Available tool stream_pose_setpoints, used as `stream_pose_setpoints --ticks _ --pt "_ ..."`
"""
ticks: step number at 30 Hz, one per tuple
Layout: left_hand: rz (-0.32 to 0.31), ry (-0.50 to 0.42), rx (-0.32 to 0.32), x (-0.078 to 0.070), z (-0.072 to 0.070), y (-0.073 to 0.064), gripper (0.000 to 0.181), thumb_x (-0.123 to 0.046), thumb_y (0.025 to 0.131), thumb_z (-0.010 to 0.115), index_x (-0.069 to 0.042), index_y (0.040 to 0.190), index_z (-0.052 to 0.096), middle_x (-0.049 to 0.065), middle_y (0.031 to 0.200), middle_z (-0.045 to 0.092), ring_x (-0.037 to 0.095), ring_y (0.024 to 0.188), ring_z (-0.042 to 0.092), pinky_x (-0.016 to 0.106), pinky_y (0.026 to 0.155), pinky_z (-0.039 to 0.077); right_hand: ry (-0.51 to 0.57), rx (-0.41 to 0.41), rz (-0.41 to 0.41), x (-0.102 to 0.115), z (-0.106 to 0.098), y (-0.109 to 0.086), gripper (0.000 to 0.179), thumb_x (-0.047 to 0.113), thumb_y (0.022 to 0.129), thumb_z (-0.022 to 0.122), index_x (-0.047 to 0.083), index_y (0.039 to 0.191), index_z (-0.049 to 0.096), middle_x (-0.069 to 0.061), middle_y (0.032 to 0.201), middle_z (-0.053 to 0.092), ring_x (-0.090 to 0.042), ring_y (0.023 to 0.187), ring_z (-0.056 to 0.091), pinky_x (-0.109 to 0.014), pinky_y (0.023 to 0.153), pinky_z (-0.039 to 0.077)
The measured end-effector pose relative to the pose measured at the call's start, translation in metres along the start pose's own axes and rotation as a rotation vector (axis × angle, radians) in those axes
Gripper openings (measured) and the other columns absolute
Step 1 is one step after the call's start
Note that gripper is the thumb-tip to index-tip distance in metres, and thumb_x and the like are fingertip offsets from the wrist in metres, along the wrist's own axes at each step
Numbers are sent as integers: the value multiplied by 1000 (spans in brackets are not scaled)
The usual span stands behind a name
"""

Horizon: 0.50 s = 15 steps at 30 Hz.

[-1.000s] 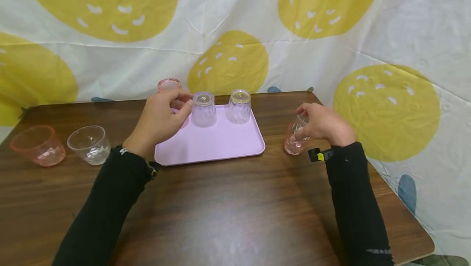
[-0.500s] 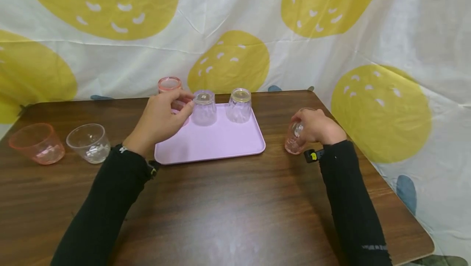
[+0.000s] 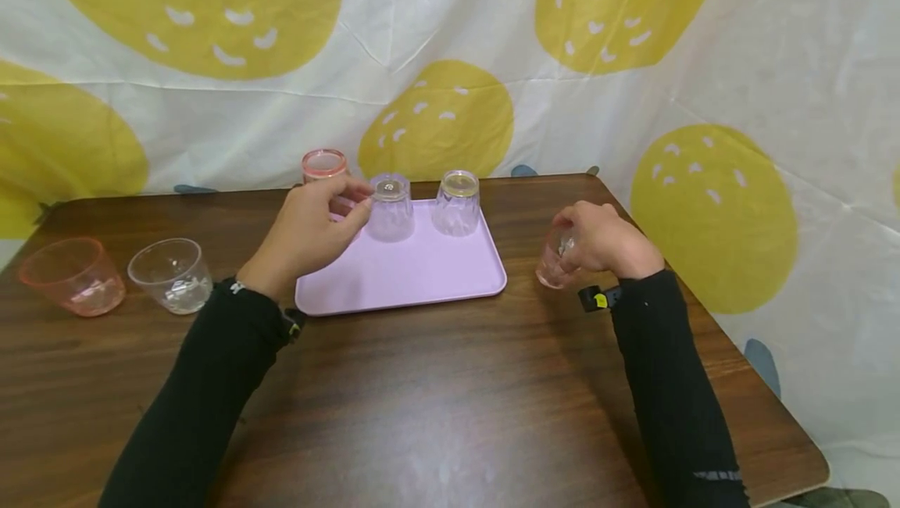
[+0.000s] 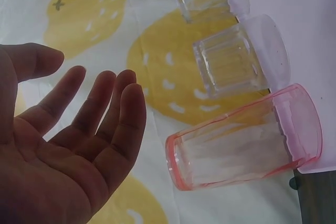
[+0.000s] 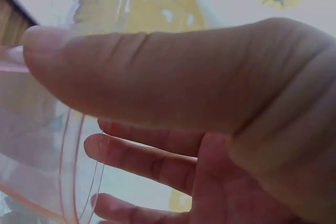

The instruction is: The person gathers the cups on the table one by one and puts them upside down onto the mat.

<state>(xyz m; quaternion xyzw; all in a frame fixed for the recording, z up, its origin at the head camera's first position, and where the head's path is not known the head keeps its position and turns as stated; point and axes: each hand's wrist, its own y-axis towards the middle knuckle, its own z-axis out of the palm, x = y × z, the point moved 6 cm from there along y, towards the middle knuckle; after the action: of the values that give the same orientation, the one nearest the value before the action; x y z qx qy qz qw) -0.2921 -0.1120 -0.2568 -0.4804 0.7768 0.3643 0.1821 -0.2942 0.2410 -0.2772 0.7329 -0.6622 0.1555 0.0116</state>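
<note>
My right hand [image 3: 605,238] grips a pinkish drinking glass [image 3: 553,267] at the table's right side. In the right wrist view the thumb lies along that glass [image 5: 31,145], with fingertips at its far side; whether its bottom touches the table I cannot tell. Over the tray's left end, my left hand [image 3: 309,223] hovers with loosely bent fingers. A tall pink glass [image 4: 236,145] stands upside down beside it, apart from the fingers in the left wrist view and partly hidden in the head view. Two clear glasses [image 3: 391,215] [image 3: 457,209] stand upside down on the lilac tray [image 3: 401,281].
At the left of the brown wooden table [image 3: 422,398] stand a wide orange-pink cup [image 3: 77,281] and a wide clear cup [image 3: 172,277], both mouth up. A white cloth with yellow shapes [image 3: 436,121] hangs behind the table.
My right hand has closed round the pinkish glass, and the glass has shifted slightly left. The left hand has stayed nearly in place.
</note>
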Motion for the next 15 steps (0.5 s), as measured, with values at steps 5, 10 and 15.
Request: stream_pose_setpoints --ticks 5,10,15 --pt "-7 -12 10 2 3 -1 24 -17 99 59 -4 116 70 15 111 73 32 97 73 48 83 59 44 -15 -55 7 -3 -1 68 13 77 84 3 138 56 -19 141 53 -34 118 53 -48 94 50" --pt "-19 -13 18 5 5 -1 24 -17 99 59 -4 116 70 14 111 73 32 97 72 48 83 59 70 -52 -104 11 -6 -1 69 15 75 87 3 136 58 -18 138 55 -33 113 54 -46 90 50" --pt "-30 -7 33 7 9 -1 24 -18 99 60 -5 116 70 13 111 73 31 97 72 47 82 59 96 -112 -165 15 -10 -3 68 13 74 87 2 135 58 -18 136 55 -35 114 53 -47 92 49"
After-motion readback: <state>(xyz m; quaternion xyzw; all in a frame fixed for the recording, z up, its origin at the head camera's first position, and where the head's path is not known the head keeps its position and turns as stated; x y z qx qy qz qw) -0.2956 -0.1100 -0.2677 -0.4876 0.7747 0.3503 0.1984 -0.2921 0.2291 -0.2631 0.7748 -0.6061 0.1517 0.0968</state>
